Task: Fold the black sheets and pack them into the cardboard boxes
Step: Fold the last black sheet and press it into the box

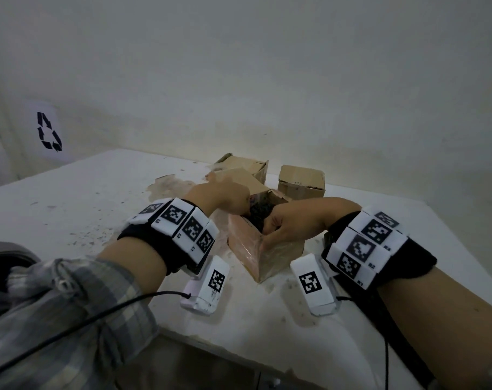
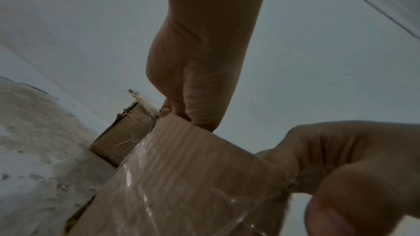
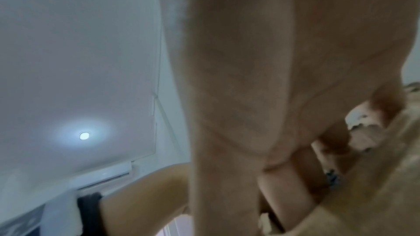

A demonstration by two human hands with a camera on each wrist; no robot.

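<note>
A taped cardboard box (image 1: 264,257) stands open in the middle of the white table (image 1: 84,204). A crumpled black sheet (image 1: 260,213) shows inside it. My left hand (image 1: 225,197) reaches down over the box's far-left wall (image 2: 186,159), and its fingertips are hidden inside the box. My right hand (image 1: 284,228) grips the near rim of the box, thumb on the outside and fingers curled over the edge; it also shows in the left wrist view (image 2: 341,159). The right wrist view is filled by my right hand (image 3: 284,96) against the cardboard (image 3: 375,177).
Two more cardboard boxes stand at the back by the wall, one open (image 1: 246,164) and one closed (image 1: 301,181). A worn patch (image 1: 169,184) marks the table to the left. A recycling sign (image 1: 49,132) hangs at far left. The table's front edge (image 1: 225,344) is close.
</note>
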